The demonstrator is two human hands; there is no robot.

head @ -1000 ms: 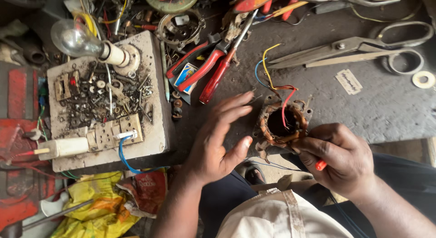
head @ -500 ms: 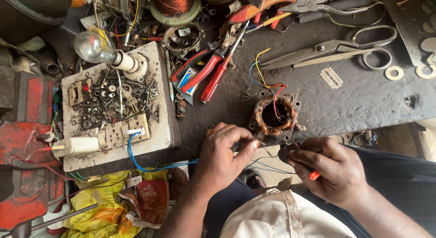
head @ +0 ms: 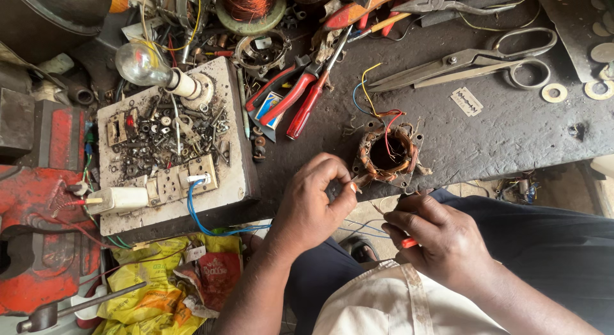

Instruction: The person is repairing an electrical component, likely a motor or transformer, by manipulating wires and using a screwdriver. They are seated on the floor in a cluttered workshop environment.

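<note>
— Where is the motor stator?

— The motor stator (head: 387,154) sits on the dark workbench (head: 511,136), right at its near edge, roughly midway along it. Its copper windings ring an open centre, and red, yellow and blue leads curl up from it toward the far side of the bench.

— And the hands?

— Both are just off that near edge, on the person's side. The left hand (head: 311,204) is beside the stator's near-left corner, its thumb and forefinger pinched together on a thin wire (head: 359,179) that runs to the windings; the other fingers are loosely curled. The hand itself is not touching the stator's body, only the strand.

— The right one?

— The right hand (head: 441,240) is below the stator, a little apart from it, over the person's lap. It is closed around a tool with a red handle (head: 409,243); only a bit of red shows between the fingers, so I cannot tell what kind of tool it is.

— What lies around?

— Red-handled pliers (head: 300,95) lie left of the stator, further in on the bench. Large metal shears (head: 467,61) lie toward the far right, with a razor blade (head: 471,101) just nearer than them. At the bench's left end stands a white test board (head: 236,175) carrying loose screws, a socket and a clear light bulb (head: 141,65). A red vise (head: 38,200) stands beyond the left edge.
</note>
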